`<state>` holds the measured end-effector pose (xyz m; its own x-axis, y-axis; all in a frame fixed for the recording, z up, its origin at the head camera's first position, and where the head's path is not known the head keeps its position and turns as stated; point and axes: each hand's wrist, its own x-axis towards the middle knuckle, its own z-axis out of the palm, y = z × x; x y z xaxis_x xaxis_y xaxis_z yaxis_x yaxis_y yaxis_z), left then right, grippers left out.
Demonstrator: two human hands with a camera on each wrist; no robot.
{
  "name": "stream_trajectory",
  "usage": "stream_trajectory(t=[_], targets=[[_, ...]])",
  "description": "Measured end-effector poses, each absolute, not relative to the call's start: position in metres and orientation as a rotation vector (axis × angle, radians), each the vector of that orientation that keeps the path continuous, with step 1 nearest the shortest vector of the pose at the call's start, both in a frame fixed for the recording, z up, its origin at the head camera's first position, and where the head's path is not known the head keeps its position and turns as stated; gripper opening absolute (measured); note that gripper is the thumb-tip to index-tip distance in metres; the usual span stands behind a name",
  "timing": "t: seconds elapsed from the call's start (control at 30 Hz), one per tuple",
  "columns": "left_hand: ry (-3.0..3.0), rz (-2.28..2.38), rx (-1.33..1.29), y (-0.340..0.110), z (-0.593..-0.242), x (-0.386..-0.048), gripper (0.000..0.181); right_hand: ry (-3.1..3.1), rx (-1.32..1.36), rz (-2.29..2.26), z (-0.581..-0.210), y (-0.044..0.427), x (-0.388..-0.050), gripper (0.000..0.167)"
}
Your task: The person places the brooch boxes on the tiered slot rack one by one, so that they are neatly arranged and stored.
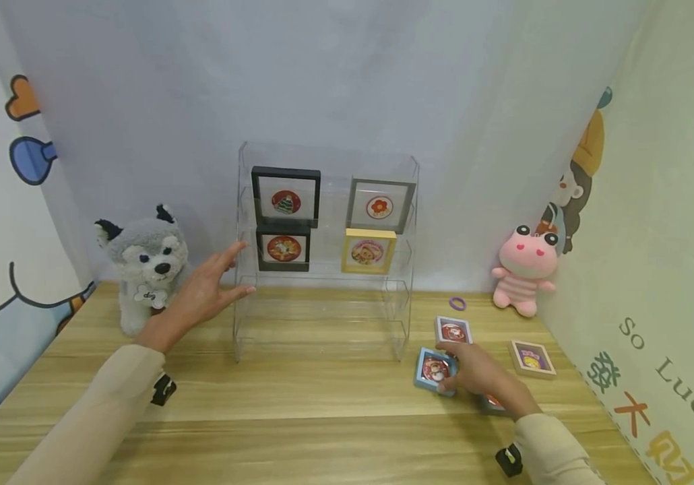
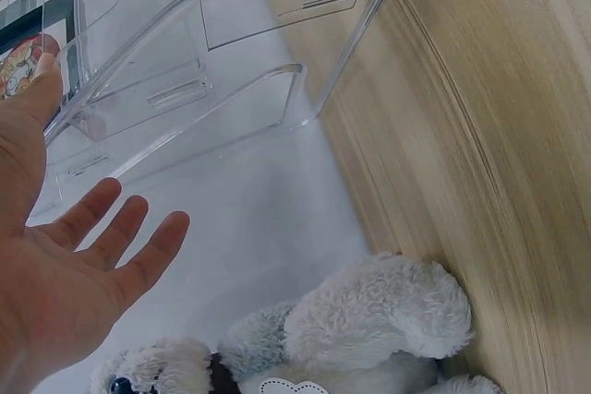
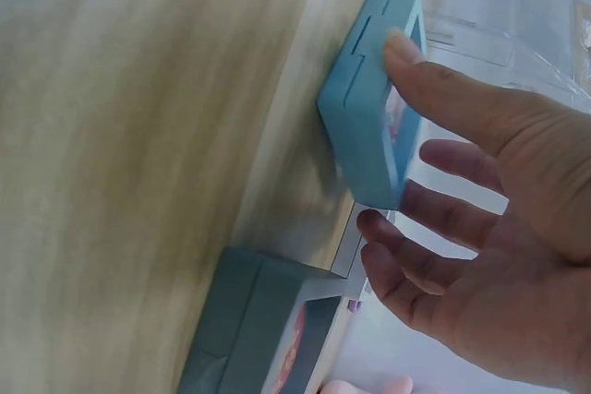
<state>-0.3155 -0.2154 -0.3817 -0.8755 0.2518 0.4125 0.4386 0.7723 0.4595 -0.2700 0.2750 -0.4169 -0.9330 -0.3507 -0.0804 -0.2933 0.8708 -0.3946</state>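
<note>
Toward the right of the table, my right hand (image 1: pixel 474 369) (image 3: pixel 503 200) pinches a small blue frame (image 1: pixel 426 377) (image 3: pixel 360 103) with a round red picture. The thumb lies on its near edge and the fingers are at its far side. My left hand (image 1: pixel 204 293) (image 2: pixel 65 274), fingers spread, is at the left side of a clear tiered rack (image 1: pixel 323 310) (image 2: pixel 240 108); contact is hard to tell. On the rack stand a large black frame (image 1: pixel 286 170), a grey frame (image 1: pixel 381 182), a smaller black frame (image 1: pixel 283 230) and a yellow frame (image 1: pixel 371 234).
A white frame (image 1: pixel 453 320), a pinkish frame (image 1: pixel 531 372) and a dark grey-green frame (image 3: pixel 249 320) lie around the right hand. A purple ring (image 1: pixel 457 304) and pink plush (image 1: pixel 525 266) are behind them. A husky plush (image 1: pixel 147 256) sits left of the rack.
</note>
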Motion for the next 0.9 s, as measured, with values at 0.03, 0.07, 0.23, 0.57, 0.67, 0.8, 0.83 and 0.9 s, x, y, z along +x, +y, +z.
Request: stream_trajectory(t=[0.03, 0.07, 0.23, 0.57, 0.67, 0.8, 0.83, 0.9], targets=[[-2.641, -0.805, -0.530, -0.216, -0.381, -0.315, 0.081, 2.904, -0.521, -0.569, -0.417, 0.274, -0.269, 0.077], [-2.643, -0.809, -0.529, -0.216, -0.381, -0.315, 0.081, 2.914, -0.527, -0.575, -0.418, 0.274, -0.268, 0.077], [-2.651, -0.804, -0.524, -0.216, -0.381, -0.316, 0.082, 2.955, -0.571, -0.536, -0.421, 0.273, -0.265, 0.078], [-2.634, -0.792, -0.524, -0.216, -0.383, -0.315, 0.081, 3.020, -0.497, -0.636, -0.427, 0.273, -0.256, 0.078], [-2.623, -0.781, -0.528, -0.216, -0.383, -0.314, 0.081, 3.017, -0.506, -0.695, -0.428, 0.272, -0.253, 0.073], [-2.613, -0.770, -0.530, -0.215, -0.383, -0.314, 0.080, 3.039, -0.570, -0.686, -0.431, 0.272, -0.254, 0.069], [-2.612, -0.768, -0.530, -0.215, -0.383, -0.314, 0.080, 3.039, -0.583, -0.690, -0.432, 0.273, -0.254, 0.069], [-2.615, -0.770, -0.525, -0.215, -0.382, -0.314, 0.079, 3.035, -0.598, -0.709, -0.433, 0.274, -0.255, 0.068]])
